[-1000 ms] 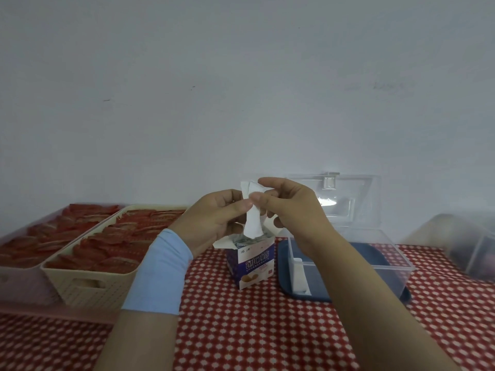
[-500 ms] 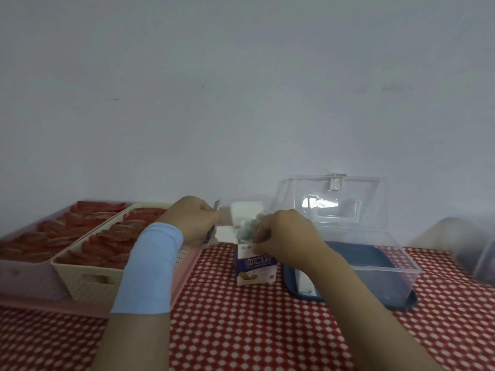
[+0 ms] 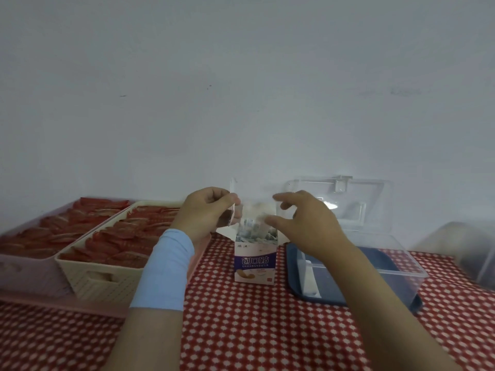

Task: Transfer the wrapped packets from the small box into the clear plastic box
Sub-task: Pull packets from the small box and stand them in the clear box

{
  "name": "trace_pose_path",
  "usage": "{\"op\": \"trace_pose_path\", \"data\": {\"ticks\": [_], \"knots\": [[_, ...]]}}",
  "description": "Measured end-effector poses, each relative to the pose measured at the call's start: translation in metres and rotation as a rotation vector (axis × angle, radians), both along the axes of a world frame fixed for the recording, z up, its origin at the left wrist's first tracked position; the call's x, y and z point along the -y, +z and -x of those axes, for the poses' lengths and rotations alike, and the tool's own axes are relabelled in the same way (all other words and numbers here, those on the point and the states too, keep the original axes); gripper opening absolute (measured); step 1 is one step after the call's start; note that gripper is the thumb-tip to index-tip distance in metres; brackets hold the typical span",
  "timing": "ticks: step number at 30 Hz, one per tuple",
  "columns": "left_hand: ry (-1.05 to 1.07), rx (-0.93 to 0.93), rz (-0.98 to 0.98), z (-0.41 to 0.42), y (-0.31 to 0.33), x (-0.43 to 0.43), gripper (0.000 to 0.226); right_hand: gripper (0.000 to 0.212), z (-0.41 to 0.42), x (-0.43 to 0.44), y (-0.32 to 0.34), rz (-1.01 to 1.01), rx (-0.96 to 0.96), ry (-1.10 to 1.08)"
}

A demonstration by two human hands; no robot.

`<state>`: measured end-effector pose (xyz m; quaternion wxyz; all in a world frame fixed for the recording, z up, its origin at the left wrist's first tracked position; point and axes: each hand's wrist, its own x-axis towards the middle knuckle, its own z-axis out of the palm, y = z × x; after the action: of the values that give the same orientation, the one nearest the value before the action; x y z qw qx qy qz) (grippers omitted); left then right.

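Note:
The small purple-and-white box point(image 3: 254, 261) stands open on the checked cloth, with several wrapped packets showing in its mouth. My left hand point(image 3: 206, 212) pinches a thin white wrapped packet point(image 3: 232, 192) just left of the box top. Directly above the box opening, the thumb and forefinger of my right hand point(image 3: 305, 226) close on a blurred white bundle of packets point(image 3: 257, 214). The clear plastic box point(image 3: 396, 266) sits to the right on a dark blue tray, its lid point(image 3: 340, 199) raised against the wall. One white packet point(image 3: 308, 279) lies inside at its left end.
Two baskets of red packets, one cream point(image 3: 107, 279) and one pink point(image 3: 24, 266), fill the left side on a pink tray. Another clear container point(image 3: 463, 250) stands at the far right. Red-and-white checked cloth point(image 3: 254, 330) covers the table in front.
Both hands dropped from chest height to the small box. My left hand moved left with its packet, and my right hand went into the box mouth and now lifts a white bundle.

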<state>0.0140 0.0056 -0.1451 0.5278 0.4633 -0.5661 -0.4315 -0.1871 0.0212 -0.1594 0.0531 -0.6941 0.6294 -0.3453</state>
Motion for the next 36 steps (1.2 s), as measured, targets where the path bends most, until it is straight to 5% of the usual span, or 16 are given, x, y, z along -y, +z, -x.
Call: {"op": "trace_pose_path", "data": {"ticks": [4,11,15,22,32,36], "knots": [[-0.008,-0.092,0.012,0.006,-0.004,0.002,0.008,0.012,-0.007,0.012,-0.017,-0.054,0.230,0.068],[-0.004,-0.134,0.083,0.012,-0.002,0.004,0.011,0.015,0.003,0.008,-0.004,0.226,0.550,0.030],[-0.055,-0.174,0.096,0.013,0.000,0.003,0.012,0.019,0.009,-0.006,0.016,0.166,0.669,0.175],[-0.516,-0.229,-0.139,0.024,-0.001,-0.009,0.026,0.015,-0.002,-0.012,0.020,0.090,0.652,0.299],[-0.601,-0.372,-0.211,0.033,-0.004,-0.011,0.042,0.007,-0.005,-0.013,0.019,0.075,0.570,0.256],[-0.566,-0.392,-0.201,0.033,-0.003,-0.012,0.039,0.031,-0.006,-0.019,0.019,0.189,0.443,0.226]]}}
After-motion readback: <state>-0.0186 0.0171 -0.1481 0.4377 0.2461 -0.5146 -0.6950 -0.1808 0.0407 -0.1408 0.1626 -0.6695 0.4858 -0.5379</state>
